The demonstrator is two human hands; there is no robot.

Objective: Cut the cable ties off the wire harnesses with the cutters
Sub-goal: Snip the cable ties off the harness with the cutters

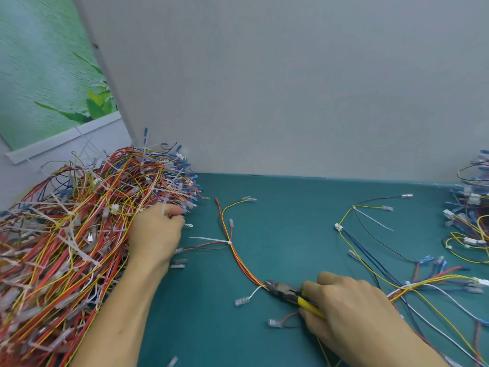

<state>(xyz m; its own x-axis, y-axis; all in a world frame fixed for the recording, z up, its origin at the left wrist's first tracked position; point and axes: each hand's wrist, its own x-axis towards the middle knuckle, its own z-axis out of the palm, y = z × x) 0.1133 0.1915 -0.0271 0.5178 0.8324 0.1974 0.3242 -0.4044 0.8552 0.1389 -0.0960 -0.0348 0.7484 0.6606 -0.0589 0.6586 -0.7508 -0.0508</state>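
A big heap of tied wire harnesses (79, 226) in red, yellow and white covers the table's left side. My left hand (156, 234) reaches into its right edge, fingers curled among the wires. My right hand (349, 311) grips the yellow-handled cutters (288, 294), whose dark jaws point left at a red and yellow harness (238, 258) lying on the mat. That harness carries a white cable tie (211, 239) with its tail sticking out to the left, well above the jaws.
The green table mat (277, 221) meets a grey wall at the back. Another harness with a white tie (370, 218) lies to the right. More harnesses (471, 221) are piled at the far right edge, and wires run under my right wrist.
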